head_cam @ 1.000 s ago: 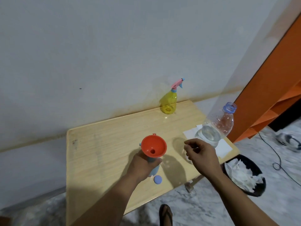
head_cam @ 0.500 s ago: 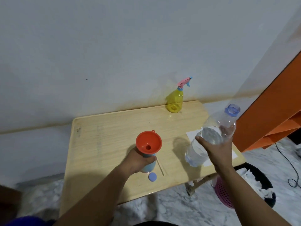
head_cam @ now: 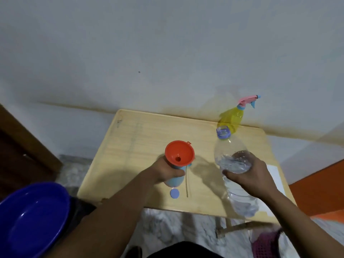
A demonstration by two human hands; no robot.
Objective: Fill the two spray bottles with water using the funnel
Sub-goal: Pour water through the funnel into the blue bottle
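Left hand (head_cam: 165,171) wraps blue bottle (head_cam: 175,181) at frame centre on table (head_cam: 130,155), orange funnel (head_cam: 179,153) seated in its neck. Right hand (head_cam: 249,175) grips tilted water bottle (head_cam: 230,155), mouth up-left, centre right. Yellow sprayer (head_cam: 232,119) stands upper right.

**Person: two bare forearms, dark garment at frame bottom**

Both forearms enter from the bottom edge, bare from elbow to fingertip; no sleeve reaches into view on either. Left hand (head_cam: 168,171) and right hand (head_cam: 250,173) carry no rings, watch, bands or gloves that can be made out. At bottom centre, a strip of dark, near-black clothing (head_cam: 186,251), smooth and unpatterned; which garment it belongs to cannot be told.
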